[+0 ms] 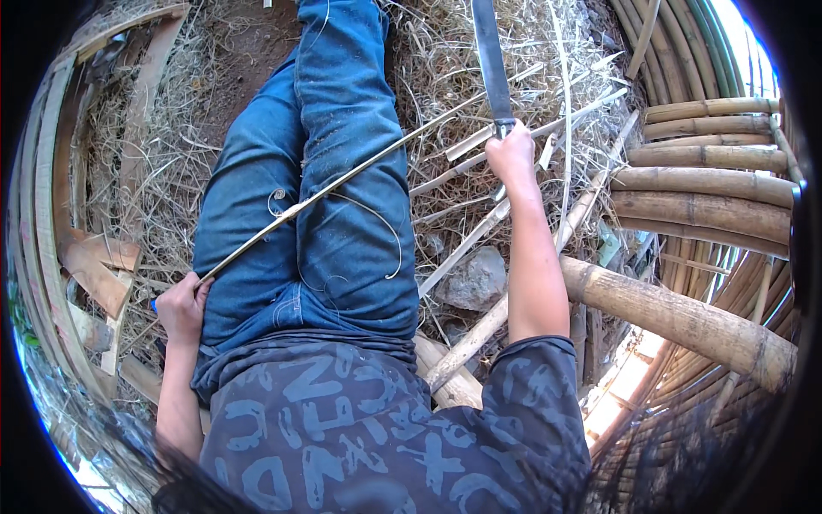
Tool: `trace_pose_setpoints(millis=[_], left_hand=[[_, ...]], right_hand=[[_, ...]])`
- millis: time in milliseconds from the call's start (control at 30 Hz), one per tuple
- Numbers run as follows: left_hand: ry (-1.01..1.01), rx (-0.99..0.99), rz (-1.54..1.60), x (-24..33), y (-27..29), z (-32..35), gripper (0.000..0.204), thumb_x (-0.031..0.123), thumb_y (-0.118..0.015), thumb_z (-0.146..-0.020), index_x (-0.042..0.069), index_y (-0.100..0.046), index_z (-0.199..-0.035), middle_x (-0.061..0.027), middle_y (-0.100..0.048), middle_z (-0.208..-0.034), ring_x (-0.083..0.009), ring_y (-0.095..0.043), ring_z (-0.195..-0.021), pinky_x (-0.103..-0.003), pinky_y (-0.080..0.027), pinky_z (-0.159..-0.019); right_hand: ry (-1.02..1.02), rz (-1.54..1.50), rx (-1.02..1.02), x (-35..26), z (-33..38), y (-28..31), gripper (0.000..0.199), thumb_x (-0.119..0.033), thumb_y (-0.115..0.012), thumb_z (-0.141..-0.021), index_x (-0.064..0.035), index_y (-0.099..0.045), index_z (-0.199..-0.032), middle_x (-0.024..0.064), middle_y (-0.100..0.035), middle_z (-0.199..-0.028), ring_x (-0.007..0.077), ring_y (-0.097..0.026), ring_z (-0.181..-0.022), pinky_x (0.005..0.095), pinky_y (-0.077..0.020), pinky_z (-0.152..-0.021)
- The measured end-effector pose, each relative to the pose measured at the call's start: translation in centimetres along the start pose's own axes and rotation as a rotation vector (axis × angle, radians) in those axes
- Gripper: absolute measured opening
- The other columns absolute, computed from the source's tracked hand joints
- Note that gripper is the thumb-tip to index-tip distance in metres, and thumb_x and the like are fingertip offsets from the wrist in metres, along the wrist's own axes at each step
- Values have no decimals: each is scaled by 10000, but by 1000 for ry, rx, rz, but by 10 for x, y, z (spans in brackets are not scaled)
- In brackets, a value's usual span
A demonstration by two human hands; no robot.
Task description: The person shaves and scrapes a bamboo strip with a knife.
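Observation:
A thin, pale bamboo strip [338, 181] slants across my jeans, from my left hip up to the right past my knee. My left hand [181, 308] is closed around its lower end, beside my thigh. Out to the right, my right hand [512, 156] grips the handle of a machete [491, 64]. The long dark blade points away from me and stands apart from the strip. A curled shaving [276, 202] lies on my left thigh, and a thin loose fibre hangs in a loop over the right one.
Shavings and split strips [467, 240] cover the ground on the right, near a grey rock [473, 278]. A thick bamboo pole [676, 317] juts in from the right, below stacked bamboo poles [702, 184]. Wooden boards [101, 265] lie at the left.

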State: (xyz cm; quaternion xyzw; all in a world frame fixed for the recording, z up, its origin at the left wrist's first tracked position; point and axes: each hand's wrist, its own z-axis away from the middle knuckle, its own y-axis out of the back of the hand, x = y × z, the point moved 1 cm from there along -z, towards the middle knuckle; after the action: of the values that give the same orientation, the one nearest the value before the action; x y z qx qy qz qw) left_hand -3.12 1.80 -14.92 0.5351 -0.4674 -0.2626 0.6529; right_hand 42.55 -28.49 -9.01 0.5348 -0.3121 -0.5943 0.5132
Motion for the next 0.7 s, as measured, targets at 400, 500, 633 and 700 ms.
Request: trace_pose_setpoints(millis=[400, 500, 633, 700], left_hand=[[13, 2, 16, 5, 2, -4, 330, 286, -705, -862, 51, -508, -741, -136, -557, -612, -329, -583, -559, -422, -412, -501], [39, -32, -34, 6, 7, -2, 334, 287, -704, -863, 51, -501, -743, -132, -560, -622, -328, -587, -567, -421, -417, -506], [13, -26, 3, 7, 4, -4, 346, 309, -689, -878, 52, -497, -750, -134, -556, -622, -334, -580, -559, -424, -412, -496], [22, -16, 2, 5, 1, -2, 349, 314, -687, -880, 52, -497, -749, -134, -555, -620, -335, -578, -557, -425, -411, -495]], right_hand=[[47, 11, -54, -5, 35, -5, 274, -43, -602, -772, 23, -581, -1037, 259, -675, -897, 413, -670, -901, 464, -512, -842], [-9, -84, 26, 7, 26, -14, 268, -46, -601, -763, 30, -567, -1018, 269, -662, -914, 435, -656, -919, 472, -501, -843], [66, -57, -54, 5, 57, -40, 286, -42, -588, -772, 29, -563, -1048, 292, -661, -883, 459, -653, -915, 499, -500, -844], [56, -78, -108, -5, 63, -32, 299, -35, -584, -771, 31, -567, -1063, 293, -658, -865, 454, -657, -903, 488, -509, -842]])
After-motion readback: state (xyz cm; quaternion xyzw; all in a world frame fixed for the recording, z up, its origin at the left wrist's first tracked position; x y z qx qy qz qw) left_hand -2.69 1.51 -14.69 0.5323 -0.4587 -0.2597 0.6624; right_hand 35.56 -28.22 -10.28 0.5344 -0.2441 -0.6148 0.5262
